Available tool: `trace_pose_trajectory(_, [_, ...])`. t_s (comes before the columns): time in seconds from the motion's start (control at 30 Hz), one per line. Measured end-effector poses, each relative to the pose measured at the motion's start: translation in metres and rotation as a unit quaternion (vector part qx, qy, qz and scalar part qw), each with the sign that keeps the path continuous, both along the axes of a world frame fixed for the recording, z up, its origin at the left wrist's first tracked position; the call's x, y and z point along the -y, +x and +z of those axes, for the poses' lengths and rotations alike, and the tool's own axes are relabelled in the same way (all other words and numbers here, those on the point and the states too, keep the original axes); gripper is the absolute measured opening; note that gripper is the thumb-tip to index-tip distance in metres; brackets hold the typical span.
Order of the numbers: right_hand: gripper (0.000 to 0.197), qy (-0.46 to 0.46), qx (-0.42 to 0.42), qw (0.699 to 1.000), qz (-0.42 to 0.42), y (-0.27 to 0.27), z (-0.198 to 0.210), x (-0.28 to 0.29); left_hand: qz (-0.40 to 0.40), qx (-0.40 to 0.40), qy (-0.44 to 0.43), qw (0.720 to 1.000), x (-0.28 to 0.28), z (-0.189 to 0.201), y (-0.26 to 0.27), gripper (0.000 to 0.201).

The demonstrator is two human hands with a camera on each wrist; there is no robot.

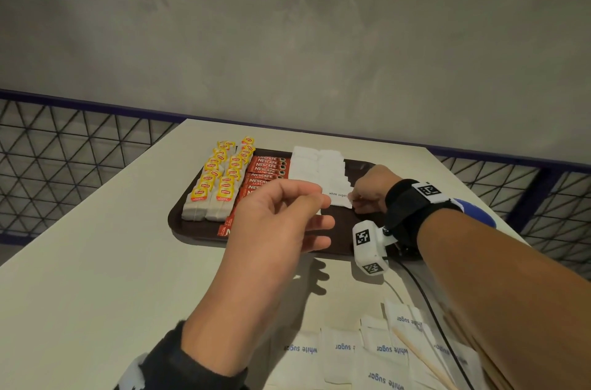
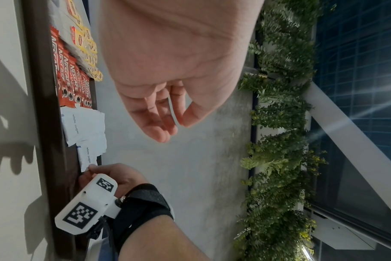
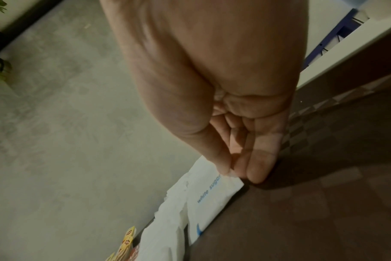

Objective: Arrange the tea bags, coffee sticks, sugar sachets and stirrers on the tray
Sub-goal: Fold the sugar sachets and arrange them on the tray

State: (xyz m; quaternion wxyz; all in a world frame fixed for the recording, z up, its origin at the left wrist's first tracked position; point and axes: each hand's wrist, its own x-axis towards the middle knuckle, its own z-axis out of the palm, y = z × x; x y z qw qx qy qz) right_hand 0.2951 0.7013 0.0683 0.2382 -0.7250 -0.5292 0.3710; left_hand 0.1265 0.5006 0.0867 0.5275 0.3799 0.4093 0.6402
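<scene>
A dark brown tray (image 1: 192,228) holds two rows of yellow-tagged tea bags (image 1: 217,185) on its left, red coffee sticks (image 1: 268,169) in the middle and a row of white sugar sachets (image 1: 316,162) to the right. My right hand (image 1: 356,201) pinches the nearest sugar sachet (image 1: 339,198) by its right end, low over the tray at the front of that row; the right wrist view shows the thumb and fingers (image 3: 237,174) on the sachet (image 3: 212,197). My left hand (image 1: 323,207) hovers just left of that sachet, fingers loosely curled (image 2: 176,130) and holding nothing.
Loose sugar sachets (image 1: 367,348) and wooden stirrers (image 1: 422,357) lie on the white table (image 1: 96,261) near me, at the lower right. A black cable (image 1: 425,303) runs from the wrist camera (image 1: 367,245). A blue object (image 1: 476,210) sits behind my right wrist. Wire fencing surrounds the table.
</scene>
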Motion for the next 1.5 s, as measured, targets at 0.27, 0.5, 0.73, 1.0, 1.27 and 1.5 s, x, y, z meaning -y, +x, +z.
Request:
trace_pose_trajectory(0.27, [0.028,0.008,0.077,0.995,0.062,-0.005,-0.003,-0.005,-0.005,-0.011,-0.01,1.0,-0.001,-0.001,0.003,0.009])
trace_pose_trajectory(0.5, [0.028,0.006,0.115,0.99,0.085,-0.011,0.0,-0.012,-0.001,-0.017,-0.012,1.0,-0.002,-0.004,0.003,0.013])
trace_pose_trajectory(0.73, [0.031,0.003,0.116,0.989,0.09,-0.008,-0.001,-0.019,0.002,-0.022,-0.014,1.0,-0.003,-0.005,0.003,0.016])
trace_pose_trajectory(1.0, [0.034,-0.026,0.066,0.993,0.094,0.002,0.005,-0.014,-0.006,-0.007,-0.017,1.0,-0.003,-0.004,0.002,0.008])
trace_pose_trajectory(1.27, [0.033,-0.011,0.206,0.929,0.308,0.02,0.053,0.058,-0.008,-0.017,-0.019,1.0,-0.001,-0.001,-0.002,0.006])
trace_pose_trajectory(1.5, [0.045,-0.117,0.335,0.815,0.458,0.04,0.058,0.148,-0.002,-0.025,-0.003,1.0,0.0,-0.001,-0.007,0.004])
